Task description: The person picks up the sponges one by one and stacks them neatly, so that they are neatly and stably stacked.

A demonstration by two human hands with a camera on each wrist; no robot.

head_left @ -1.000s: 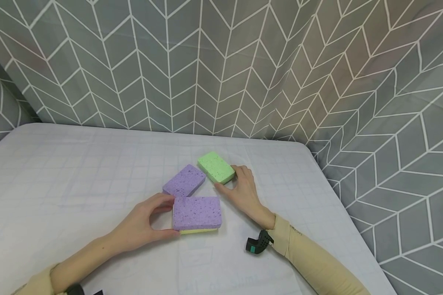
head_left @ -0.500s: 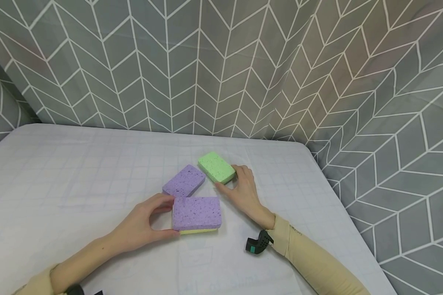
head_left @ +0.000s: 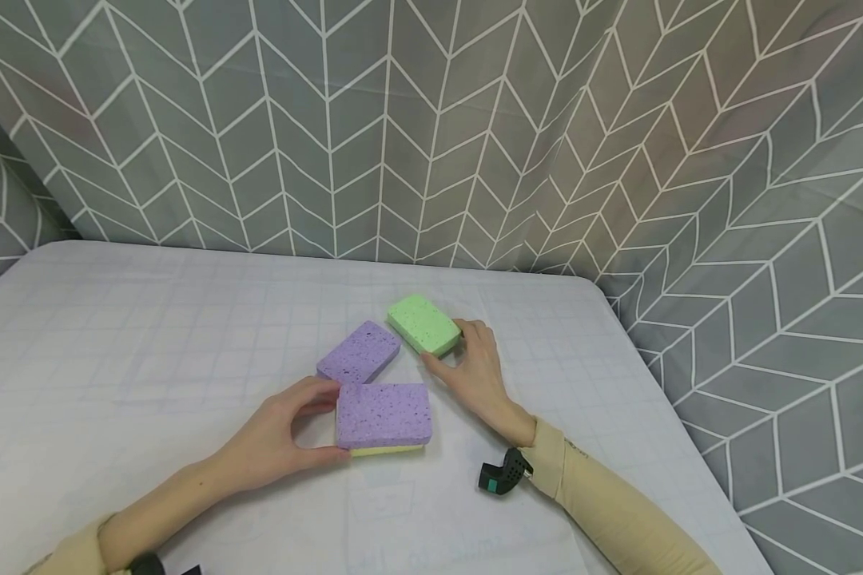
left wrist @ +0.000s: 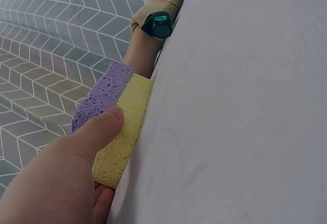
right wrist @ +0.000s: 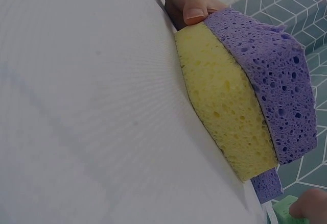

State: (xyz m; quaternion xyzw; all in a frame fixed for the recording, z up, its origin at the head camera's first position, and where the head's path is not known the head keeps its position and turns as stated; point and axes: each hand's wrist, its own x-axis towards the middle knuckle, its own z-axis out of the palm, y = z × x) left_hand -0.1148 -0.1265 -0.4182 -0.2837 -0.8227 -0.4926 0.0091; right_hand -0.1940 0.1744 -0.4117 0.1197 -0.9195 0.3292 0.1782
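A purple sponge [head_left: 383, 414] lies flat on top of a yellow sponge [head_left: 387, 451], and only the yellow one's front edge shows in the head view. My left hand [head_left: 276, 439] grips this stack at its left end, the thumb [left wrist: 110, 122] against the front side in the left wrist view. Just behind the stack is a second purple sponge [head_left: 359, 353], set at an angle. To its right, my right hand [head_left: 476, 374] holds a green sponge [head_left: 424, 325] by its near right end, between thumb and fingers. The right wrist view catches only part of that thumb [right wrist: 311, 206].
All the sponges are on a white-covered table [head_left: 151, 335]. A grey curtain [head_left: 359, 128] with white chevron lines hangs behind the table and along its right side. A black wrist device [head_left: 505, 473] sits at the right sleeve's cuff.
The green sponge and my right hand have shifted very slightly to the right and away. My left hand and the stacked sponges have stayed in place.
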